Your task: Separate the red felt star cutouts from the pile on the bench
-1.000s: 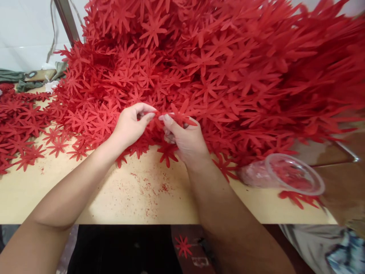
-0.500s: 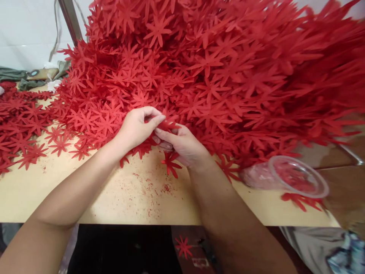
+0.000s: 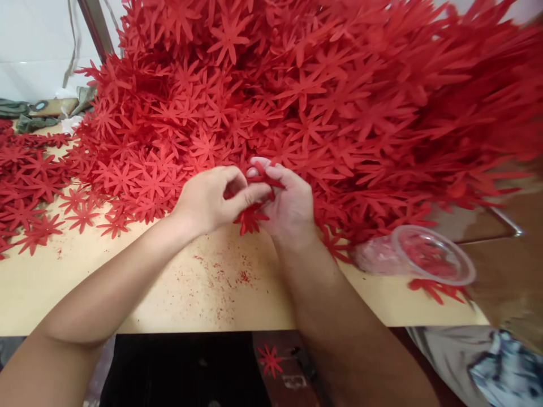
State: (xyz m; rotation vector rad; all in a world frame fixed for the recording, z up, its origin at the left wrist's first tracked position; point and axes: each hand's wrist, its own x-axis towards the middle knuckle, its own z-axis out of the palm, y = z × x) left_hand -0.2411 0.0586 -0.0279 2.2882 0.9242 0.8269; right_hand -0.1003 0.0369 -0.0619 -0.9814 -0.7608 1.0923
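Red paper flower [image 3: 251,217], a flat cut-out with narrow petals, held between both hands just above the table [image 3: 127,294] at the foot of the large heap of flowers [image 3: 322,102]. The left hand [image 3: 210,198] comes in from the left with its thumb stretched across to the right, pressing on the flower near its centre, while its other fingers curl under. The right hand [image 3: 288,203] meets it from the right, palm turned towards the wearer, fingers bent over the top and closed on a red petal or a second thin layer; whether one piece or two are held cannot be told. Both grips are narrow pinches at the fingertips, as suits thin, limp sheet material that would crease in a fuller grasp. The hands work close to the heap, so that loose pieces lie within short reach.

A second, flatter spread of flowers [image 3: 29,186] lies well apart at the left end of the table. A clear plastic cup [image 3: 419,260] lies on its side near the right hand, mouth towards the wearer, with red inside. Red crumbs [image 3: 220,277] speckle the bare wood beneath the wrists. The open strip of table between heap and near edge is narrow but free, giving the forearms room to slide sideways. One flower [image 3: 270,359] lies below the table edge.
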